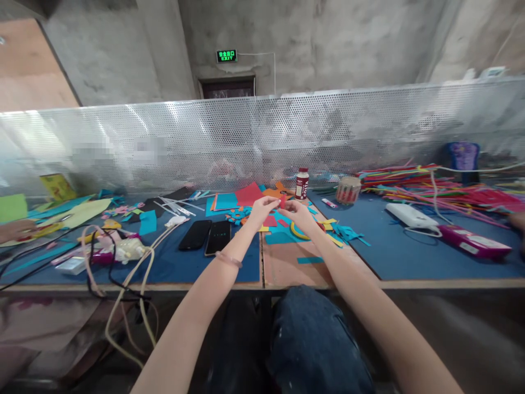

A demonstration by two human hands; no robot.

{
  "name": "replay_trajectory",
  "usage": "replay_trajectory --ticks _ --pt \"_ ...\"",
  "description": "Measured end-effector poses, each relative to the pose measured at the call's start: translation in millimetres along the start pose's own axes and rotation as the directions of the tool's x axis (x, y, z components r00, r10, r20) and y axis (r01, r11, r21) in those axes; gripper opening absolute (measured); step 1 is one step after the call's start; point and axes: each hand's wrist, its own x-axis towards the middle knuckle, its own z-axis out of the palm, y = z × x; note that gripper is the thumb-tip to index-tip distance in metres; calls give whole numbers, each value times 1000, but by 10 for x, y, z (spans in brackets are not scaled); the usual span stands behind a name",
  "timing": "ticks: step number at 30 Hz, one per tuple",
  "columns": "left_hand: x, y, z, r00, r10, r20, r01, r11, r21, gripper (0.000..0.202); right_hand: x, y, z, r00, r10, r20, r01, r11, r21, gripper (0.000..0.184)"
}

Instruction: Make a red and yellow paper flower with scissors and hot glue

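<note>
Between my two hands, a small red paper piece (283, 201) is held up over the table. My left hand (264, 210) pinches it from the left, fingers closed. From the other side my right hand (298, 213) grips it, also with closed fingers. Its exact shape is too small to make out. Beneath the hands lie blue paper (283, 236), cut strips and a yellow ring-shaped piece (299, 231), partly hidden by my right hand. A red sheet (249, 193) lies just behind my left hand.
Two phones (217, 238) lie left of my arms, near pale cables (150, 249). Behind my right hand stand a brown bottle (302, 183) and a round container (348, 190). Colourful pipe cleaners (410, 186), a white power bank (411, 218) and a magenta box (473, 241) are at right. Another person's hand (18, 231) is far left.
</note>
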Motion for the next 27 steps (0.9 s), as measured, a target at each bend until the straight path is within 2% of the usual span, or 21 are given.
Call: replay_trajectory --ticks 5,11,17,22,27 --pt "20 -37 -7 999 -17 -32 16 1000 -20 29 -16 -15 4 1000 -4 24 5 1000 -21 31" --pt "0 0 0 1000 -25 -13 24 998 -53 31 -4 17 1 999 -32 42 34 999 -36 29" --pt "13 3 -9 999 -31 -39 22 979 -204 31 -1 94 84 997 -77 -31 76 997 -34 42" --pt "38 -16 -7 999 -43 -27 32 945 -325 30 -16 36 78 989 -91 -112 87 995 -40 33" --pt "42 -18 -3 998 -55 16 57 922 -382 31 -31 -59 46 985 -81 -155 75 996 -44 33"
